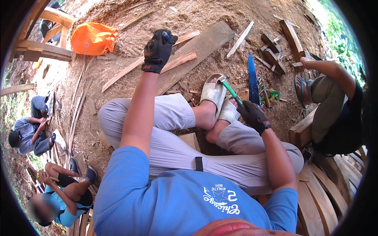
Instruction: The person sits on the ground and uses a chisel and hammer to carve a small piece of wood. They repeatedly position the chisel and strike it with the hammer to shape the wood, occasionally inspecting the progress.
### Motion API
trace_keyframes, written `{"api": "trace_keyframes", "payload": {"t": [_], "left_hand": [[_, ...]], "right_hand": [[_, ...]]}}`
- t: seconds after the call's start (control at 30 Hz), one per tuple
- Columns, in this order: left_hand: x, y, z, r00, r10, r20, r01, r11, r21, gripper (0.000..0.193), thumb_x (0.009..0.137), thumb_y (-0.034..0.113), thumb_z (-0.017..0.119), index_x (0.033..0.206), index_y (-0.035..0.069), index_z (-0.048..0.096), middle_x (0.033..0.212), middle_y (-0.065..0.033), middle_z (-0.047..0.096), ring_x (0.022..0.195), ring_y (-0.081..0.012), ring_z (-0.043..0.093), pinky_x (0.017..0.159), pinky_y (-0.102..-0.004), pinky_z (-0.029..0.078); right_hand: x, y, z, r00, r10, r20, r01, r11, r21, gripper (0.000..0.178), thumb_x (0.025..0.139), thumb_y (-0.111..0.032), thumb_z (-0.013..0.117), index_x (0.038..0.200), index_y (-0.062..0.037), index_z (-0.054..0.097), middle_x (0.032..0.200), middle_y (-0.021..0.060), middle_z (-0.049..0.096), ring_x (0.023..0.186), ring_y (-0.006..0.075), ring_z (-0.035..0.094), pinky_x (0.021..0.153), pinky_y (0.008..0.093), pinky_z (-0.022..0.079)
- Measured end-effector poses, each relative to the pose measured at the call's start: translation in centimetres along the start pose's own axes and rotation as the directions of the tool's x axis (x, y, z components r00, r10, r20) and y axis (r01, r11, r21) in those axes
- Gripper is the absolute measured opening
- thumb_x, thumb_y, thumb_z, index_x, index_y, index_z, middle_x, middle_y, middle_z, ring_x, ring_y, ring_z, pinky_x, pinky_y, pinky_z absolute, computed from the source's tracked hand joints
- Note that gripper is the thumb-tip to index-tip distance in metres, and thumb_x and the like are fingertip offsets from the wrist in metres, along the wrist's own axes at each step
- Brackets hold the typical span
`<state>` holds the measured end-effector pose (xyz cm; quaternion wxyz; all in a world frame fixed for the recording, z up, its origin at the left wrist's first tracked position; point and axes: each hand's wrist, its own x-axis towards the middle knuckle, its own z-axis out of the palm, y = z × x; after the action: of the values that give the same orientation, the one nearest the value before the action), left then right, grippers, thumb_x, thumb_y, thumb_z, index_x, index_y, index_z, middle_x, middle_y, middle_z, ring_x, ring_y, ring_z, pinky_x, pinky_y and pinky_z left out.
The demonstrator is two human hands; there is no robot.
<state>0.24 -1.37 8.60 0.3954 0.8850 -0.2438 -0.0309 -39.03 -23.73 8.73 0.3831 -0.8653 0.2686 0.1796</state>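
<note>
My left hand (158, 52), in a black glove, is raised ahead of me and closed in a fist. A small blue bit shows at its fingers, but what it belongs to I cannot make out. My right hand (254, 117), also black-gloved, grips a hammer (232, 90) by its green handle. The hammer's metal head rests close over my sandalled feet. Just beyond that hand lies a long, tapering blue blade (253, 80), like a handsaw's. Under and behind my left hand are a wide wooden plank (210, 44) and thinner wood strips (179, 67).
An orange bag (93, 38) lies at the far left by a wooden frame (43, 50). Wood blocks (271, 55) lie far right. One person (334, 98) sits at right; two others (29, 133) sit at left. Curved boards (319, 192) are stacked near right. Wood shavings cover the ground.
</note>
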Motion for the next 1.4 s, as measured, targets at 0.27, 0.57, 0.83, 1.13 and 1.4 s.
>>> {"api": "trace_keyframes", "payload": {"t": [0.27,0.57,0.83,1.13,1.4], "left_hand": [[-1.3,-1.0,-1.2,0.985,-0.072,0.158,0.053,0.991,0.122,0.043,0.094,0.046,0.074,0.119,0.012,0.064,0.095,-0.0086,0.072,0.092,-0.0264,0.071,0.082,-0.0433,0.055],[-3.8,-0.2,-1.4,0.731,-0.136,0.669,-0.343,0.774,0.532,0.048,0.084,0.049,0.082,0.113,0.014,0.068,0.122,-0.0157,0.072,0.113,-0.0364,0.07,0.096,-0.0495,0.054],[-7.1,-7.6,3.1,0.727,-0.047,0.685,-0.424,0.755,0.501,0.046,0.093,0.043,0.067,0.127,0.012,0.066,0.132,-0.0186,0.067,0.117,-0.0377,0.068,0.099,-0.0539,0.053],[-2.1,-8.0,1.9,0.868,-0.27,0.417,-0.007,0.832,0.554,0.046,0.094,0.042,0.068,0.125,0.006,0.066,0.121,-0.0249,0.07,0.113,-0.0424,0.069,0.096,-0.0523,0.055],[-5.9,-5.8,4.4,0.85,-0.223,0.478,-0.115,0.806,0.58,0.042,0.099,0.04,0.059,0.123,0.006,0.066,0.123,-0.0243,0.07,0.109,-0.0418,0.071,0.094,-0.0533,0.057]], "right_hand": [[0.5,0.8,0.2,0.999,-0.033,0.005,0.033,0.999,-0.029,0.035,0.099,-0.037,0.065,0.103,-0.0021,0.065,0.085,0.0203,0.068,0.077,0.038,0.066,0.07,0.0486,0.049],[0.4,0.2,-0.1,0.999,0.004,0.047,-0.004,1.0,-0.007,0.035,0.099,-0.037,0.065,0.104,-0.0018,0.065,0.087,0.0218,0.068,0.081,0.0405,0.066,0.072,0.0495,0.049],[0.1,0.2,-0.6,0.997,-0.077,0.003,0.077,0.994,-0.075,0.037,0.098,-0.038,0.064,0.104,-0.0017,0.065,0.089,0.0221,0.069,0.084,0.041,0.068,0.073,0.0497,0.049],[-0.1,-0.5,-1.1,1.0,-0.008,0.026,0.01,0.998,-0.055,0.039,0.1,-0.04,0.063,0.107,-0.0025,0.066,0.09,0.0219,0.068,0.084,0.0406,0.068,0.073,0.0503,0.049],[-0.5,-1.5,-1.3,0.999,0.037,0.017,-0.036,0.996,-0.083,0.038,0.098,-0.039,0.064,0.107,-0.0026,0.067,0.094,0.0222,0.07,0.088,0.043,0.068,0.074,0.05,0.051]]}}
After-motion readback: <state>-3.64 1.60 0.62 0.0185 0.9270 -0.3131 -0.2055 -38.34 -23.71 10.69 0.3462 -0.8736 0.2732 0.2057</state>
